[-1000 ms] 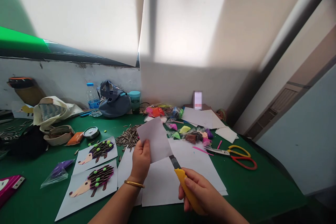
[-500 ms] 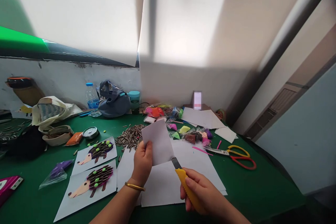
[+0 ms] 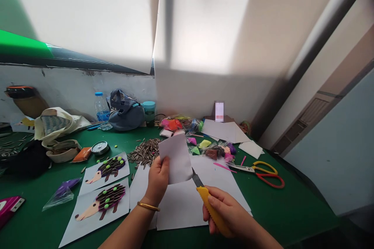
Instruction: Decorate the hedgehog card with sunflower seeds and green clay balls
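Observation:
My left hand grips a small white sheet of paper by its left edge, thumb on the near face. In my right hand is a yellow utility knife, its dark blade out and pointing up-left. The blade tip is close to the paper's lower right corner; whether they touch I cannot tell. Beneath both hands lie larger white sheets. Left of them are two paper hedgehog pictures, an upper one and a lower one, with seed spines and green dots.
A heap of striped sunflower seeds sits behind my left hand. Bagged coloured clay lies beyond the sheets. Scissors with yellow and red handles rest at the right. A bottle and a blue bag stand by the wall.
The knife in my right hand has shifted slightly right and down. The paper in my left hand stays nearly in place.

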Tool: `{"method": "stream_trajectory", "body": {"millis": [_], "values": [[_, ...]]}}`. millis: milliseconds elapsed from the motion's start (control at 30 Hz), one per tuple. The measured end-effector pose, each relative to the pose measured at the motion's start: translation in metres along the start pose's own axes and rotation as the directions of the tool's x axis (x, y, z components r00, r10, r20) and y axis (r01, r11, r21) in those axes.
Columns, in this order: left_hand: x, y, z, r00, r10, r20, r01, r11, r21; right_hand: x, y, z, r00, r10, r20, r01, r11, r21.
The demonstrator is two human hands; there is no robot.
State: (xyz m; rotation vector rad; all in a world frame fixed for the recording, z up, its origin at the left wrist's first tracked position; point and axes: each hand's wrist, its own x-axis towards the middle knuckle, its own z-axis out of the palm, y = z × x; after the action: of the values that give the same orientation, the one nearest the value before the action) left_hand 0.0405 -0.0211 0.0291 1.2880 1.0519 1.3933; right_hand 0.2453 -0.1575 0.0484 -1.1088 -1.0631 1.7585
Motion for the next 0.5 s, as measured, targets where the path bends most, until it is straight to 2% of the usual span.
{"method": "stream_trajectory", "body": {"millis": [267,500], "values": [[0.004,0.002,-0.003,1.0,-0.007,0.023,0.006,0.999,0.046,-0.007,-0.014,-0.001,0.996,0.09,0.012,-0.09,0.995,0.035],[-0.004,0.007,0.003,0.994,0.081,0.07,-0.092,0.983,0.161,0.002,-0.006,0.002,1.0,0.004,-0.007,-0.004,1.0,-0.012]]}}
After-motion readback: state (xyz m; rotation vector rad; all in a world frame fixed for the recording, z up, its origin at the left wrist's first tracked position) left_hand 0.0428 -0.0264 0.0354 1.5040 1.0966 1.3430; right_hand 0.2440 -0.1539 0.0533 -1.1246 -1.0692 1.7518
